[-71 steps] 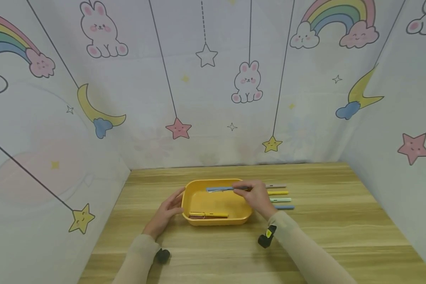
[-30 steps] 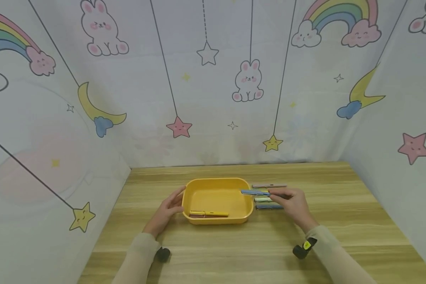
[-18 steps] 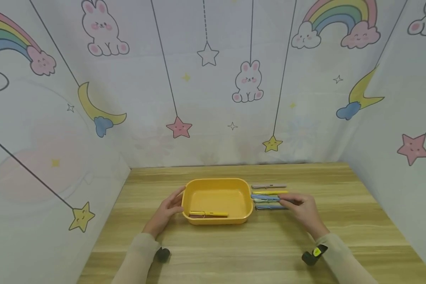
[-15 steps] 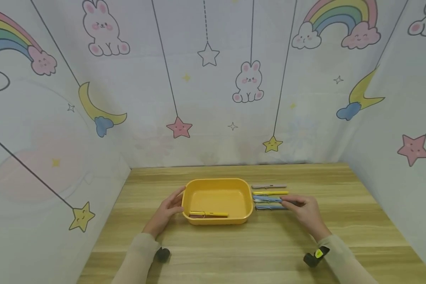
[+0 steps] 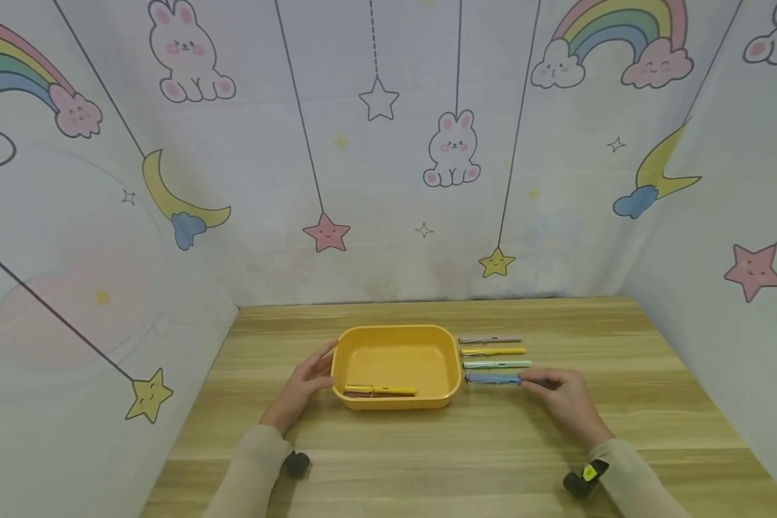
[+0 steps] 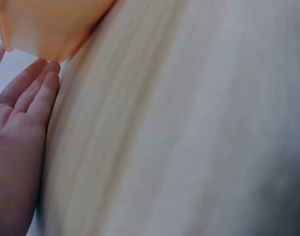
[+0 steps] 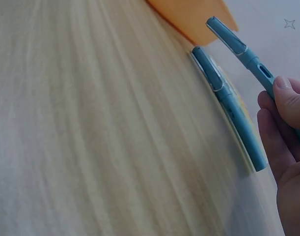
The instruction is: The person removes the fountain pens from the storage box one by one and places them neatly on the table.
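My right hand (image 5: 566,399) pinches one end of a blue pen (image 7: 250,59) between thumb and fingers. In the right wrist view it hangs over a second blue pen (image 7: 238,115) lying on the table; the two overlap in the head view. Behind them lie a mint-green pen (image 5: 508,365), a yellow pen (image 5: 501,352) and a pinkish-grey pen (image 5: 500,339), roughly parallel. My left hand (image 5: 304,386) rests at the left wall of a yellow plastic tray (image 5: 398,360), fingers extended. Inside the tray, along its near wall, another yellow pen (image 5: 391,391) lies by a mostly hidden brownish pen (image 5: 357,395).
A wood-grain table (image 5: 414,460) carries everything. White fabric (image 5: 388,187) printed with rabbits, stars and rainbows stands along its back and both sides. A black wrist camera (image 5: 579,483) sits at my right wrist, another camera (image 5: 296,465) at my left.
The blue pen in my right hand has moved out of the tray to the right, then nearer past the mint-green pen to the other blue pen. My left hand stays at the tray.
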Available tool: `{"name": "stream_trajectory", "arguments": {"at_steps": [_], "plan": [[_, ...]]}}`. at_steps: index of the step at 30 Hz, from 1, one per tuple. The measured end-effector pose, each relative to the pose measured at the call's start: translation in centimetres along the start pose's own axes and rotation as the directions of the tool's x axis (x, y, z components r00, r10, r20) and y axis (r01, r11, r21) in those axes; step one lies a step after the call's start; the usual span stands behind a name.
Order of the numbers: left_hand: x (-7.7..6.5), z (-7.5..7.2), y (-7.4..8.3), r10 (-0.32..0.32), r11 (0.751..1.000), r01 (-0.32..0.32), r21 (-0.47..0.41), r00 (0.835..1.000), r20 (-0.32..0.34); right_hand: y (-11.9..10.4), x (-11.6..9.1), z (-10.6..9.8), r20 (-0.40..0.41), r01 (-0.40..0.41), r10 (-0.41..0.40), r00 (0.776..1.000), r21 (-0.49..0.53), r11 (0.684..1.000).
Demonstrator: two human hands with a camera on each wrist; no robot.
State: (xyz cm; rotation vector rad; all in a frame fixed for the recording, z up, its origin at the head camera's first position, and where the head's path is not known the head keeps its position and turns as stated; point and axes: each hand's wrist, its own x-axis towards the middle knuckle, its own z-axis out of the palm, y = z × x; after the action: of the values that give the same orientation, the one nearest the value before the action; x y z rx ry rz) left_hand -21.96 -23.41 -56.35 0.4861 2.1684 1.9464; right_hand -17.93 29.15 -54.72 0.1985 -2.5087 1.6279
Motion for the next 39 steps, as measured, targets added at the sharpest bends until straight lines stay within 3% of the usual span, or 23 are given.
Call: {"name": "stream_trajectory", "arguments": {"at_steps": [11,17,23,31,34,39], "plan": [[0.1,0.0,-0.1,-0.012,1.000,0.012,0.013,1.000,-0.011,1.2,-0.2,0.5,0.018,0.050,-0.050,0.999,-0.026,0.998],[0.1,0.0,-0.2,-0.003,1.000,0.003,0.008,1.000,-0.008,1.6,-0.2,0.6,0.032,0.120,-0.117,0.993,-0.116,0.986],[0.1,0.0,-0.2,-0.005,1.000,0.005,0.013,1.000,-0.004,1.8,-0.1,0.7,0.061,0.222,-0.214,0.975,-0.261,0.939],[0.0,0.0,0.1,-0.010,1.000,0.010,0.011,1.000,-0.003,2.1,-0.2,0.9,0.101,0.366,-0.354,0.930,-0.347,0.864],[0.1,0.0,0.1,-0.007,1.000,0.007,0.008,1.000,0.000,2.1,-0.2,0.9,0.114,0.385,-0.369,0.922,-0.357,0.851],[0.1,0.1,0.1,-0.008,1.000,0.008,0.001,1.000,0.001,1.8,-0.2,0.9,0.134,0.354,-0.328,0.935,-0.381,0.854]]}}
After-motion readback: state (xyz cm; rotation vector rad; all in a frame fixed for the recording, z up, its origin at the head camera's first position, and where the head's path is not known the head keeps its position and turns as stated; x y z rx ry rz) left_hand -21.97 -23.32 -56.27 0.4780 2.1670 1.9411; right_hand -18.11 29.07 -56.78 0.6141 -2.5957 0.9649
